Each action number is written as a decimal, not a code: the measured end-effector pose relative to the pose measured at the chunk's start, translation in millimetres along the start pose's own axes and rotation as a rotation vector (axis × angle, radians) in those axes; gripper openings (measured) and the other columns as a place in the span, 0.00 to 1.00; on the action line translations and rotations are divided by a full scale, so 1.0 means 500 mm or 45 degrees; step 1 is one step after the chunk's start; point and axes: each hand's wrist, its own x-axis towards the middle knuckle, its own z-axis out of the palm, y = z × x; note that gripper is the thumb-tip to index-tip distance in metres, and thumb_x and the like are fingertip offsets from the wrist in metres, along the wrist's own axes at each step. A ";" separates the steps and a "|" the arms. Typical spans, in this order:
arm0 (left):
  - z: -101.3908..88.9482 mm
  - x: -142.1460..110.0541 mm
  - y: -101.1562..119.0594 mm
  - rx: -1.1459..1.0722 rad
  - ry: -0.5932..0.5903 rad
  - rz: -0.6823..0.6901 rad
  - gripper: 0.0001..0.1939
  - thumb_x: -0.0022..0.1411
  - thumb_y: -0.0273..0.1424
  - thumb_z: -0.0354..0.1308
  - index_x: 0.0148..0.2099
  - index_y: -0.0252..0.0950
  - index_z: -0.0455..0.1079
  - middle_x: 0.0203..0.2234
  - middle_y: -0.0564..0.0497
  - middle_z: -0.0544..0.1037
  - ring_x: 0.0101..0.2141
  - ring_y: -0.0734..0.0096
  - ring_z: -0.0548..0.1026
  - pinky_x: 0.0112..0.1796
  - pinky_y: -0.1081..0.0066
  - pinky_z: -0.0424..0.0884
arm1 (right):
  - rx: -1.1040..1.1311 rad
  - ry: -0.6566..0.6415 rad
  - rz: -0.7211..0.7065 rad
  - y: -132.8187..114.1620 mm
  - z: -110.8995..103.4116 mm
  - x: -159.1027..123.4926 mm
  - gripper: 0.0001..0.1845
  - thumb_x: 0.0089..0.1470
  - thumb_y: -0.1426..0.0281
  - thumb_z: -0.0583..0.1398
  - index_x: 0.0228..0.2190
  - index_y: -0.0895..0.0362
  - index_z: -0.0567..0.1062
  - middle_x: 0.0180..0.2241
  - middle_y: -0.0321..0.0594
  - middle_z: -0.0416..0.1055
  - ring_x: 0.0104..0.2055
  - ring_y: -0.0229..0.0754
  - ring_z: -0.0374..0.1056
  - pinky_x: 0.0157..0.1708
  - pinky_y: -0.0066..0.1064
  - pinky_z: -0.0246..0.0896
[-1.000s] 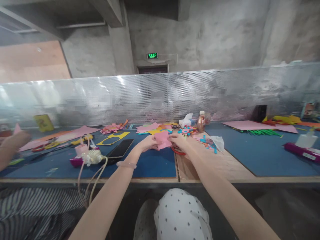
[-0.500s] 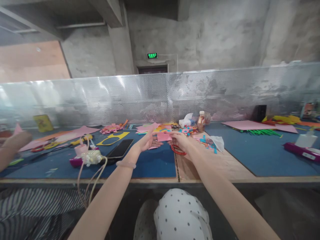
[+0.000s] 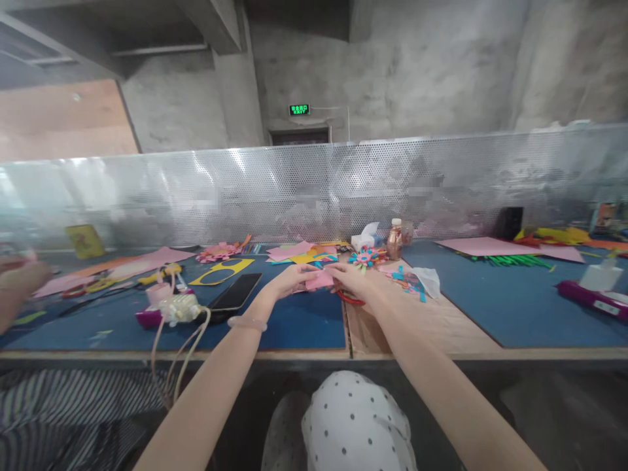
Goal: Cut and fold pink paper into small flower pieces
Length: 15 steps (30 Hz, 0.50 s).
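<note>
Since the earlier frame, the left hand [image 3: 290, 280] has curled in from its open spread; it and the right hand [image 3: 349, 277] pinch the pink paper [image 3: 320, 280] mid-frame. Light, even fingertip pressure should steady it without crumpling.

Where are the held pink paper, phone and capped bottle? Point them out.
Held pink paper [image 3: 320, 280], head view: its uncovered part.
Phone [image 3: 236, 292], head view: its dark screen.
Capped bottle [image 3: 394, 243], head view: body below the cap.

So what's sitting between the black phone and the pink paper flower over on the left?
A yellow sheet with round cut-outs lies between the phone and the flower, seen in the head view.
</note>
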 end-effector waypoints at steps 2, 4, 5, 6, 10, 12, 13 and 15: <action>0.001 0.000 -0.001 0.028 0.001 0.018 0.20 0.45 0.32 0.63 0.42 0.31 0.66 0.28 0.49 0.73 0.26 0.76 0.71 0.32 0.71 0.70 | -0.049 -0.035 -0.041 0.009 0.001 0.004 0.15 0.43 0.69 0.60 0.36 0.60 0.71 0.19 0.32 0.64 0.19 0.31 0.62 0.22 0.27 0.66; 0.002 -0.001 -0.001 0.044 0.007 0.038 0.20 0.45 0.32 0.63 0.41 0.31 0.67 0.27 0.50 0.73 0.26 0.76 0.71 0.31 0.70 0.70 | -0.070 -0.032 -0.060 0.015 0.000 0.007 0.17 0.43 0.70 0.60 0.38 0.59 0.70 0.21 0.33 0.65 0.19 0.32 0.62 0.23 0.29 0.65; 0.003 -0.002 0.000 0.045 0.011 0.043 0.20 0.44 0.32 0.63 0.41 0.31 0.67 0.27 0.50 0.73 0.26 0.76 0.71 0.31 0.70 0.70 | -0.082 0.000 -0.078 0.016 -0.001 0.008 0.18 0.43 0.71 0.59 0.39 0.59 0.70 0.22 0.34 0.66 0.20 0.33 0.63 0.24 0.29 0.65; 0.003 -0.002 0.000 0.037 0.018 0.042 0.20 0.44 0.31 0.64 0.41 0.31 0.67 0.27 0.50 0.73 0.26 0.75 0.71 0.31 0.69 0.70 | -0.099 0.037 -0.109 0.016 -0.003 0.008 0.18 0.44 0.72 0.58 0.40 0.59 0.70 0.25 0.36 0.68 0.22 0.34 0.64 0.25 0.30 0.65; 0.000 0.002 0.001 -0.073 0.080 0.054 0.19 0.46 0.31 0.63 0.41 0.31 0.66 0.29 0.48 0.74 0.28 0.74 0.72 0.32 0.70 0.69 | -0.285 0.061 -0.340 0.007 -0.015 0.007 0.21 0.41 0.78 0.56 0.40 0.54 0.73 0.41 0.38 0.67 0.41 0.39 0.64 0.38 0.31 0.62; -0.004 0.004 0.000 -0.124 0.107 0.087 0.18 0.47 0.31 0.62 0.41 0.31 0.67 0.31 0.47 0.74 0.29 0.76 0.72 0.33 0.72 0.68 | -0.426 0.026 -0.460 0.006 -0.019 0.007 0.22 0.39 0.78 0.58 0.39 0.51 0.73 0.47 0.37 0.63 0.49 0.41 0.58 0.44 0.31 0.58; -0.006 0.005 0.000 -0.126 0.113 0.097 0.18 0.47 0.31 0.62 0.41 0.31 0.67 0.31 0.47 0.74 0.29 0.76 0.71 0.33 0.73 0.68 | -0.495 0.022 -0.511 0.007 -0.020 0.009 0.21 0.38 0.77 0.60 0.38 0.51 0.74 0.48 0.38 0.62 0.51 0.42 0.57 0.46 0.32 0.57; -0.009 0.003 0.001 -0.058 0.103 0.102 0.18 0.47 0.32 0.62 0.41 0.32 0.68 0.32 0.46 0.74 0.28 0.77 0.71 0.33 0.74 0.67 | -0.618 0.045 -0.598 0.011 -0.019 0.012 0.16 0.39 0.74 0.62 0.35 0.52 0.76 0.47 0.41 0.62 0.51 0.43 0.56 0.48 0.34 0.54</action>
